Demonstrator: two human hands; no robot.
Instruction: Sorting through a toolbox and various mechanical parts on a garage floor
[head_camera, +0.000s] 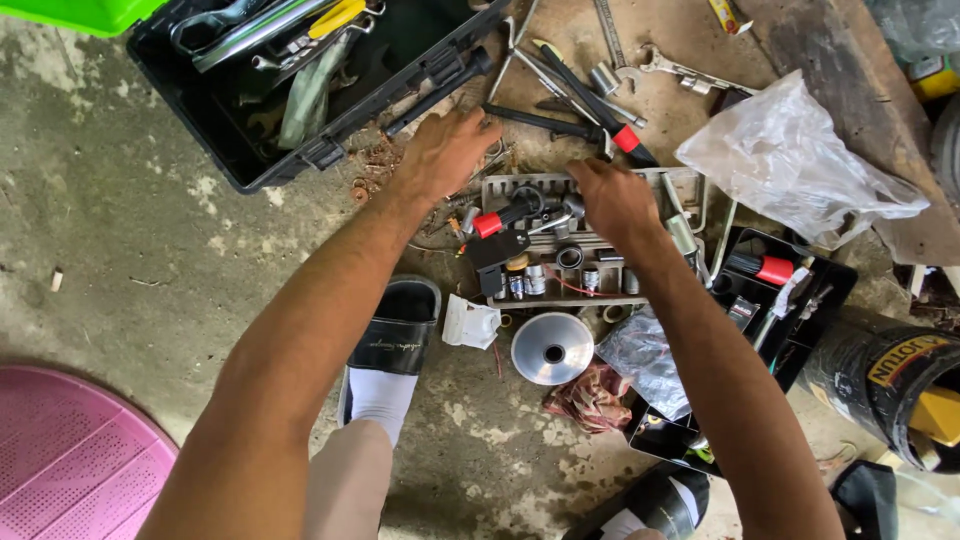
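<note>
Concrete floor (130, 220) is carrying everything here. Left of the grey socket tray (560, 262), a black toolbox (300, 100) is lying open. The left hand (445, 150) is resting just beside the tray's upper left corner, fingers loosely spread, clamping nothing. The right hand (612, 200) is pressing on the tray's top, its grip hidden.

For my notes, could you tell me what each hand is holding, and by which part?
It cannot be told: both the left hand and the right hand reach palm-down over the grey socket tray.
</note>
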